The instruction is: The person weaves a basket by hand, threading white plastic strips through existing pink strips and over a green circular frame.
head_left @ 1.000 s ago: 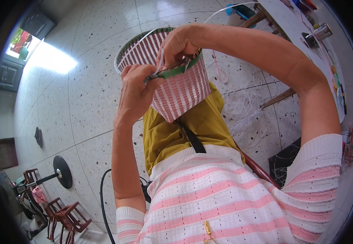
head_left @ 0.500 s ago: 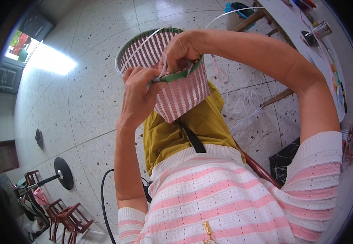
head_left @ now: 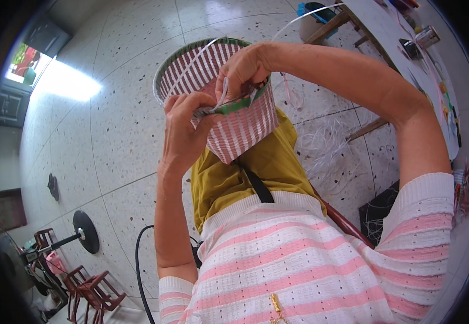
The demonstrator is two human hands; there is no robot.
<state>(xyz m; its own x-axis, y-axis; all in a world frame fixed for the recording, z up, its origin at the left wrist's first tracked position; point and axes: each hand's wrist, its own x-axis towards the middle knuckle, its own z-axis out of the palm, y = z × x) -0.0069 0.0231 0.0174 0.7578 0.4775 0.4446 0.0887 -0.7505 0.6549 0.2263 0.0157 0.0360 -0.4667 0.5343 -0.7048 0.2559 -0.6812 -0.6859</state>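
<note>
A woven basket [head_left: 245, 127] in pink-red and white stripes, with a green rim, is tilted between my knees, its mouth facing away. My left hand [head_left: 183, 121] pinches the near rim at its left, thumb outside and fingers over the edge. My right hand [head_left: 243, 67] reaches over the rim into the mouth, fingers bent together; their tips are partly hidden. Between the hands a pale flat strip [head_left: 224, 89] makes a small loop at the rim. Another long white strip [head_left: 191, 65] crosses the basket's mouth.
Tangled white strips [head_left: 329, 146] lie on the speckled floor at the right. Beyond them stand a wooden stool [head_left: 329, 27], a bucket [head_left: 313, 21] and a white table [head_left: 407, 65] with a metal can [head_left: 427, 36]. Small reddish chairs [head_left: 97, 289] and a round black base [head_left: 86, 232] are at lower left.
My right hand has shifted slightly along the rim, away from my left hand, and the strip's loop between them has moved a little to the right. My left hand still pinches the rim.
</note>
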